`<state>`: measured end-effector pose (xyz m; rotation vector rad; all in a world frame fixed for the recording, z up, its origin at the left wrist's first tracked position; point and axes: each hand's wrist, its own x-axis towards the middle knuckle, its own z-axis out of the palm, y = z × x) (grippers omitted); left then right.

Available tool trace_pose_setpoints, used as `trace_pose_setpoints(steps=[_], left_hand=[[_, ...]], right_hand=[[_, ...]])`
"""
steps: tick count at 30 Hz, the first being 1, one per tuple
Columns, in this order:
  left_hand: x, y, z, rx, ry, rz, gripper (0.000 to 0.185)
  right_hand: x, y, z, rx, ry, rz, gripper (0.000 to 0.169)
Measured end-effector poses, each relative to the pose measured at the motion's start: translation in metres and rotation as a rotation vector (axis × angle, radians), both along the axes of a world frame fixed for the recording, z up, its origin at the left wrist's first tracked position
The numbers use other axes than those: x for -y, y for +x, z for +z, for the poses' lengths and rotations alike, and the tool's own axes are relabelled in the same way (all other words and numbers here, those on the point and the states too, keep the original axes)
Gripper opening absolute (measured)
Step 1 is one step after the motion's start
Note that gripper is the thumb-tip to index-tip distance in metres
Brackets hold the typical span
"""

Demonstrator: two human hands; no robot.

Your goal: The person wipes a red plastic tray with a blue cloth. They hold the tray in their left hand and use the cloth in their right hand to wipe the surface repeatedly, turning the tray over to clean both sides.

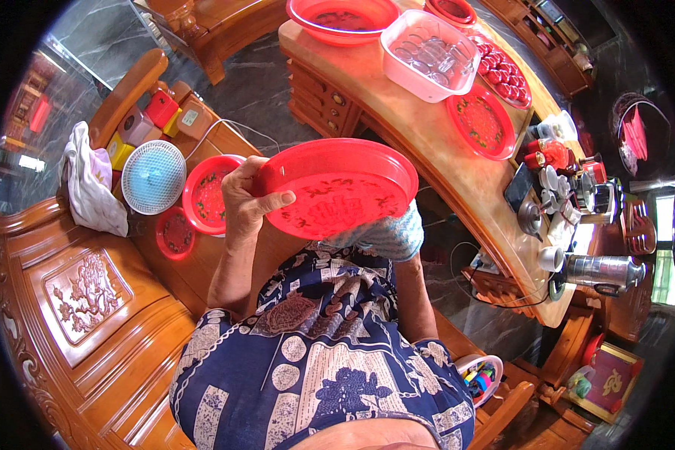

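My left hand [244, 197] grips the left side of a round red plastic tray [343, 160], with the thumb over its lower edge. The tray is tilted in front of my chest and has a printed pattern. A blue-and-white striped cloth [396, 233] covers my right hand and lies against the tray's lower right part. My right fingers are hidden under the cloth and behind the tray. Left of the tray, a red patterned basin [207, 197] and a smaller red dish [175, 233] stand on the wooden bench.
On the curved table [427, 140] stand a large red basin [343, 21], a pink tub of glasses [430, 56], a red tray [481, 124], red cups [503, 73] and tea things. A blue-and-white round mesh item [153, 177] and a pale cloth [87, 180] are at the left.
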<state>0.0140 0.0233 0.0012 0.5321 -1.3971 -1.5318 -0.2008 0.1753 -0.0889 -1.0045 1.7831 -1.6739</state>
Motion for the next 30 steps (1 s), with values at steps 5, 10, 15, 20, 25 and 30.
trace_pose_setpoints(steps=[5,10,15,20,25,30], left_hand=[[0.0,0.0,0.0,0.184,-0.186,0.002,0.038],[0.001,0.002,0.003,0.277,-0.221,-0.073,0.039],[0.004,0.005,0.001,0.361,-0.302,-0.134,0.04],[0.003,0.003,0.009,0.41,-0.389,-0.215,0.034],[-0.003,-0.005,0.007,0.566,-0.482,-0.307,0.033],[-0.019,-0.022,0.002,0.68,-0.629,-0.348,0.031]], right_hand=[[-0.011,-0.019,-0.054,0.176,0.061,-0.063,0.054],[-0.009,-0.014,-0.01,-0.186,0.113,-0.073,0.059],[-0.007,-0.009,0.028,-0.36,0.135,-0.038,0.052],[-0.006,-0.011,0.035,-0.192,0.017,0.113,0.059],[0.002,0.0,0.042,-1.218,0.02,-0.125,0.036],[0.004,0.014,0.09,-0.645,0.074,0.301,0.03]])
